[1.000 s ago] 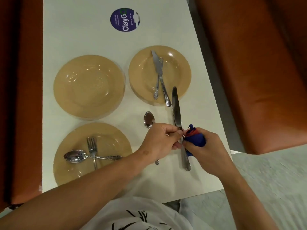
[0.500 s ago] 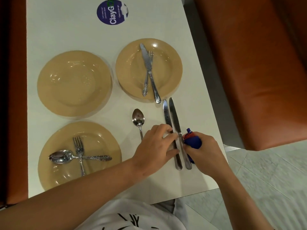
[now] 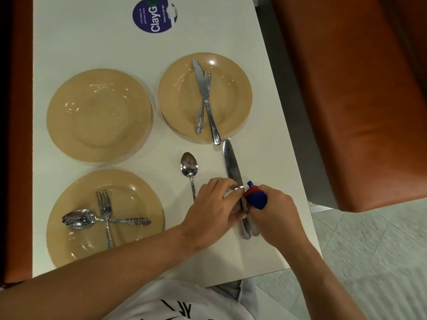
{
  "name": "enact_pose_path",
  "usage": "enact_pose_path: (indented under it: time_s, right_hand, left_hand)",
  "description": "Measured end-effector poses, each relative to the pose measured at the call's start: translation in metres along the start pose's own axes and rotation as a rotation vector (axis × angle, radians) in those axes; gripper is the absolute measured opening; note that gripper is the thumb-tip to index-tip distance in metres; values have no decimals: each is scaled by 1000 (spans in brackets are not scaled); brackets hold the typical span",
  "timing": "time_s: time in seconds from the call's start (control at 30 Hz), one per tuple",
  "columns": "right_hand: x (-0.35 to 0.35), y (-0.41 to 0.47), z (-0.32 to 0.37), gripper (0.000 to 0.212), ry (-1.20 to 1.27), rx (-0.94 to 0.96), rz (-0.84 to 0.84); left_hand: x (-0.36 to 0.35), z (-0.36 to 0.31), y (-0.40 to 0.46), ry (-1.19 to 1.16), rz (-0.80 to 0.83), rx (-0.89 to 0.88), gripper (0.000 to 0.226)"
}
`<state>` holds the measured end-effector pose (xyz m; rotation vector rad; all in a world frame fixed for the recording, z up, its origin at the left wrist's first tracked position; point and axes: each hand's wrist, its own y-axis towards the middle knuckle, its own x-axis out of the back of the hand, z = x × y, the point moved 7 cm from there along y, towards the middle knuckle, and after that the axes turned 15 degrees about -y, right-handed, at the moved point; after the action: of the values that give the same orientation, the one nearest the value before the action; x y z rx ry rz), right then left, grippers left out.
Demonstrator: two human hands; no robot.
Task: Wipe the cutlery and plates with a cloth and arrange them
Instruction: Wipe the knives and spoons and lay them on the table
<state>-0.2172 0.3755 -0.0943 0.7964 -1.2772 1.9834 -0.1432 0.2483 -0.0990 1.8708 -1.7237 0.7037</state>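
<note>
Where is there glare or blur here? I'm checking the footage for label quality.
Head view: ceiling-light glare spots on the far right plate and the bare plate; the tiled floor at lower right is motion-smeared; wide-angle lens bends the table edges.

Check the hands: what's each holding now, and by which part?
Right hand grips the bunched blue and red cloth in its fist. Left hand rests fingers on the handles of the knives on the table; a closed grip cannot be told.

three tan plates [image 3: 99, 115] sitting on the white table | knife and fork [image 3: 203, 98] lying crossed on far-right plate | spoon and fork [image 3: 104, 219] crossed on near plate | lone spoon [image 3: 189, 169] lying beside two knives [image 3: 232, 165] | blue-red cloth [image 3: 255, 198] bunched up alongside them
</note>
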Motion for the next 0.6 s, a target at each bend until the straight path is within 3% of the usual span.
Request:
enact_pose_path:
  time_s: [0.4, 0.5, 0.6]
  right_hand:
    - [8, -8, 5, 23, 58, -58, -44]
    - [24, -9, 9, 38, 202, -68, -95]
    - [38, -5, 16, 58, 509, -138, -96]
  left_hand:
    - [5, 1, -4, -42, -6, -10, 40]
    - [20, 1, 0, -141, -23, 24, 36]
    - [50, 3, 17, -297, -73, 140, 32]
